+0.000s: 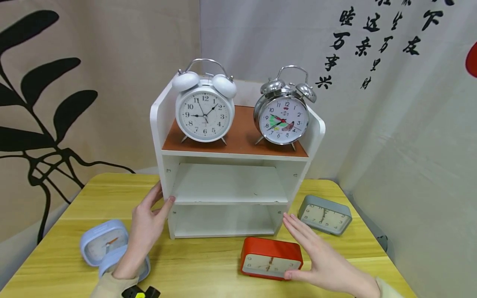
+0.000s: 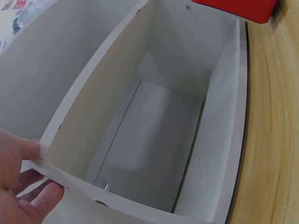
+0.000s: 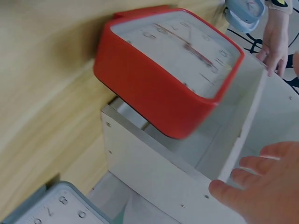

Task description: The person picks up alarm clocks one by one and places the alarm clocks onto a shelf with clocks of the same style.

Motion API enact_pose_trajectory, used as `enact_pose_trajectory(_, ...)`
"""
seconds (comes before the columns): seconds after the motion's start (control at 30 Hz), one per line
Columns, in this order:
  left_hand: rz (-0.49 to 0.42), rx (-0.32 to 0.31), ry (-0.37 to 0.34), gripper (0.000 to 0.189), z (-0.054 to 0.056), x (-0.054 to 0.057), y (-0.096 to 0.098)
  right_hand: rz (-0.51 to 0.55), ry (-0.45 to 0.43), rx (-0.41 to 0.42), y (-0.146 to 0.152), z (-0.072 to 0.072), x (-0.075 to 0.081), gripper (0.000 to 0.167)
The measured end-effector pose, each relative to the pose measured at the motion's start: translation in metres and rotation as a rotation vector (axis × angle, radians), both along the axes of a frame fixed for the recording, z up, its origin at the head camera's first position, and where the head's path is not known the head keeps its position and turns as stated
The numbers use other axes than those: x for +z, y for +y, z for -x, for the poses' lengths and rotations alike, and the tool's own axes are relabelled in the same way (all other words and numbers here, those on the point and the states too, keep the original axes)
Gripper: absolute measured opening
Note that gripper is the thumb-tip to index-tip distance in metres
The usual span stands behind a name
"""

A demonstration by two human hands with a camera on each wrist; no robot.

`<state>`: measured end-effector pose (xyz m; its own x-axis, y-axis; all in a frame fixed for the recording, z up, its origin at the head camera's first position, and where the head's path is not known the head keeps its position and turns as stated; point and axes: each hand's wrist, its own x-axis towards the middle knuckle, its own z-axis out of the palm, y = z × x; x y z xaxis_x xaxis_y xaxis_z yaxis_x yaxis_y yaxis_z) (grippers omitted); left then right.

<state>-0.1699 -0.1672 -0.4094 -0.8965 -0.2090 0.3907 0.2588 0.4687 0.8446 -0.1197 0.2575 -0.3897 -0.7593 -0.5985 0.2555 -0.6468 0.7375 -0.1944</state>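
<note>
A small white shelf unit [image 1: 229, 182] with a brown top board stands on the table. My left hand [image 1: 145, 227] grips the front edge of its left side panel, thumb at the front and fingers on the outer face, also visible in the left wrist view. My right hand [image 1: 322, 260] has its fingers extended, fingertips by the lower right side panel; whether they touch is unclear. Its thumb lies in front of a red alarm clock [image 1: 273, 248], contact uncertain. On the top board stand a white twin-bell alarm clock [image 1: 205, 109] and a silver one [image 1: 283, 116].
A grey rectangular clock [image 1: 326, 213] lies right of the shelf unit. Behind my left wrist, a light blue clock [image 1: 100, 240] sits partly hidden on the yellow wood-grain table [image 1: 201, 265]. Printed curtains [image 1: 402, 136] hang close behind and to the right.
</note>
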Motion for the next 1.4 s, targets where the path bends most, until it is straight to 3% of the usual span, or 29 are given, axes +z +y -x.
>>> enact_pose_trajectory(0.43, -0.001, -0.005, 0.001, 0.056, 0.001, -0.001, 0.000, 0.017, -0.109, -0.059, 0.000, 0.004, -0.026, 0.109)
enact_pose_trajectory(0.83, -0.006, 0.000, -0.007, 0.056, 0.001, -0.001, 0.000, 0.008, -0.166, -0.079, 0.001, 0.008, -0.036, 0.092)
enact_pose_trajectory(1.03, 0.001, 0.003, 0.000, 0.055, 0.000, -0.001, 0.000, 0.010, -0.237, -0.111, -0.001, 0.010, -0.038, 0.088)
enact_pose_trajectory(1.4, 0.002, 0.008, 0.007, 0.055, 0.000, -0.001, 0.000, 0.082, -0.213, -0.088, -0.004, 0.016, -0.045, 0.066)
